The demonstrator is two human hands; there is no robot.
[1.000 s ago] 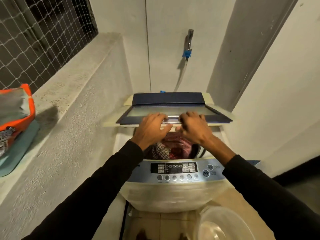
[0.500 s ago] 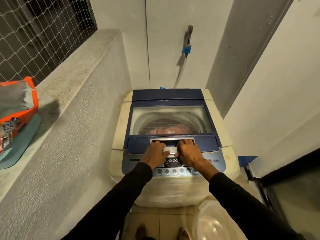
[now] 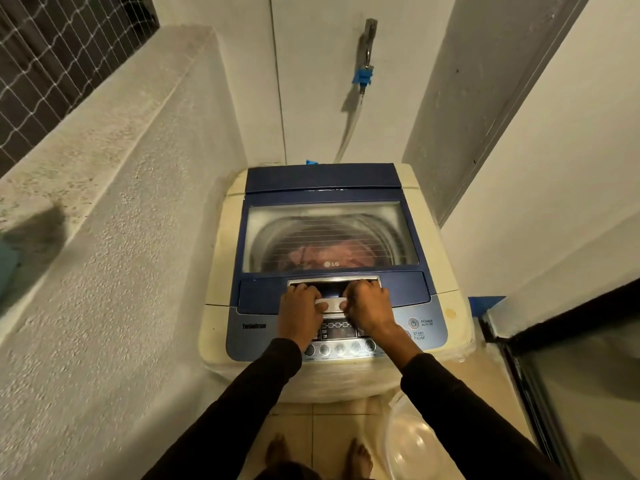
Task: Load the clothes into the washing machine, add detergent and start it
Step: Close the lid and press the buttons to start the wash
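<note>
Okay, top-load washing machine [image 3: 332,271] stands in a narrow alcove, lid [image 3: 329,233] down flat. Reddish clothes [image 3: 332,254] sit inside the drum, visible through the lid's clear window. Left hand [image 3: 300,315] and right hand [image 3: 370,311] both at the lid's front recessed handle [image 3: 331,304], fingers curled over the silver grip bar from either side, knuckles up, the two hands close with a short stretch of bar showing between them. Wrists lie over the control panel [image 3: 341,341], hiding part of the display; row of round buttons shows just below. Power button [image 3: 412,323] and start/pause label are uncovered, right of the right hand. Black sleeves on both arms. Bare feet on the tiled floor [image 3: 332,424] in front of the machine. Clear plastic tub [image 3: 412,448] on the floor at the right, near the machine's base. Wall tap [image 3: 367,43] with blue fitting above the machine, hose running down behind it. Rough concrete ledge [image 3: 104,140] on the left, netted window [image 3: 62,53] above it.
</note>
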